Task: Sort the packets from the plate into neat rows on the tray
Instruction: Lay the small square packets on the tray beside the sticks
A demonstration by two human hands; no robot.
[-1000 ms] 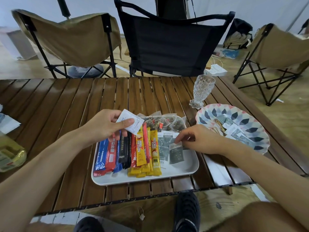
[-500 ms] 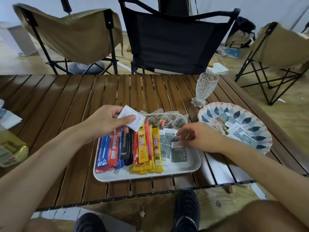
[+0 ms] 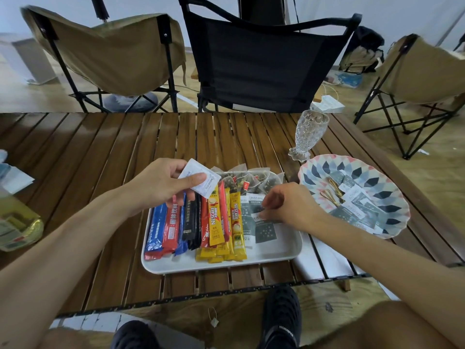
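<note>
- The left hand [image 3: 161, 182] is above the far left corner of the tray [image 3: 276, 250]. It holds a small white packet [image 3: 198, 181] between the thumb and the curled fingers, lifted from the tray and a little tilted.
- The right hand [image 3: 289, 206] is low over the right part of the tray. Its fingers are curled, and the fingertips pinch the top edge of a grey packet [image 3: 265, 229] that lies flat on the tray.
- More grey packets [image 3: 245, 220] lie just to the left of it, partly overlapping.
- On the left half of the tray, long stick packets lie side by side in groups: blue sticks [image 3: 157, 227], red sticks [image 3: 172, 226], black sticks [image 3: 191, 220], then yellow sticks [image 3: 216, 222].
- Clear tea bags [image 3: 251, 181] lie along the far edge of the tray.
- The patterned plate [image 3: 392, 187] stands to the right of the tray. Several grey packets [image 3: 357, 200] and some gold clips [image 3: 333, 191] are on it.
- A clear glass [image 3: 309, 132] stands upright behind the plate on the wooden table [image 3: 100, 152].
</note>
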